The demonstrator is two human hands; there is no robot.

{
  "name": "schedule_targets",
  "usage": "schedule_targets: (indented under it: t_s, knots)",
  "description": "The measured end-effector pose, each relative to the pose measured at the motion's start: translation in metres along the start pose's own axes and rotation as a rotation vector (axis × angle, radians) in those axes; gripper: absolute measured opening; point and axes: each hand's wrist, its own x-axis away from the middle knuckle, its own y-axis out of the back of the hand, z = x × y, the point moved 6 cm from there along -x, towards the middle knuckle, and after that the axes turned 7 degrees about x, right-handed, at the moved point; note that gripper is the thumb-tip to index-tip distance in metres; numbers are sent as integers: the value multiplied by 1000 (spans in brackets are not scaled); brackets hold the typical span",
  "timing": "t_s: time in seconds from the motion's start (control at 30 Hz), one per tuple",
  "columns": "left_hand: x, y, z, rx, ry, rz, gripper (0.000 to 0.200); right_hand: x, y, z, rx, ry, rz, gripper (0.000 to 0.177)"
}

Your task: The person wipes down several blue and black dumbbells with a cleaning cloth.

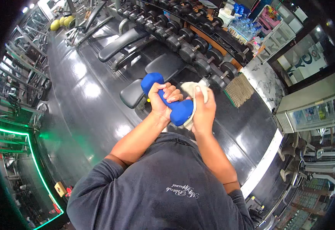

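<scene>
Nearest, bottom of frame: my dark grey sweatshirt [167,184], sleeves pushed up, both forearms reaching away from me. My left hand [163,102] is closed in a full fist round the handle of the blue dumbbell [181,111], fingers curled over the top, knuckles to the right. The dumbbell is held in the air in front of my chest and tilted, with one head far-left above my fist and the other head near-right, touching my right hand. My right hand [204,109] has its fingers pressed together, clamping a pale cloth [188,89] against that near-right head. The cloth bunches up above my fingers and a strip of it hangs under the dumbbell. Can't tell how much of the head it covers.

Below the hands is glossy black floor [83,96] with light glare. Just beyond my left hand is a black padded bench [163,65], with a second bench [121,42] farther left. Far right of the benches, a long rack of black dumbbells [190,42] runs diagonally. A ribbed mat [239,89] lies at its near end. A glass-front cabinet [313,109] sits at the right edge. Farthest, top right: packs of water bottles [244,25]. Top left: yellow balls [62,22]. A green light strip [33,153] runs along the near-left edge.
</scene>
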Motion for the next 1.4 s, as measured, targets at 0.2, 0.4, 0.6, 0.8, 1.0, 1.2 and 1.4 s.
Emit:
schedule_targets:
  t_s: [0.2, 0.4, 0.6, 0.8, 1.0, 1.2, 1.4]
  knots:
    - [10, -21, -12, -435, -36, 120, 26, 35, -12, 40, 652, 204, 166, 29]
    - [12, -20, -24, -559, -292, -40, 23, 64, -24, 31, 984, 1026, 440, 29]
    - [15, -35, -19, -765, -291, 290, 20, 21, -2, 20, 648, 316, 291, 26]
    - [25, -53, -1, -880, -93, 567, 22, 5, 0, -5, 343, -127, 391, 24]
    - [27, -89, 30, -731, 225, 892, 25, -13, -9, -30, 58, -433, 670, 30]
    - [14, -94, 34, -553, 207, 836, 22, -4, -1, -102, -345, -772, 626, 41]
    - [-8, -73, 8, -463, -182, 414, 25, 41, -17, -67, -1043, -1217, 829, 35]
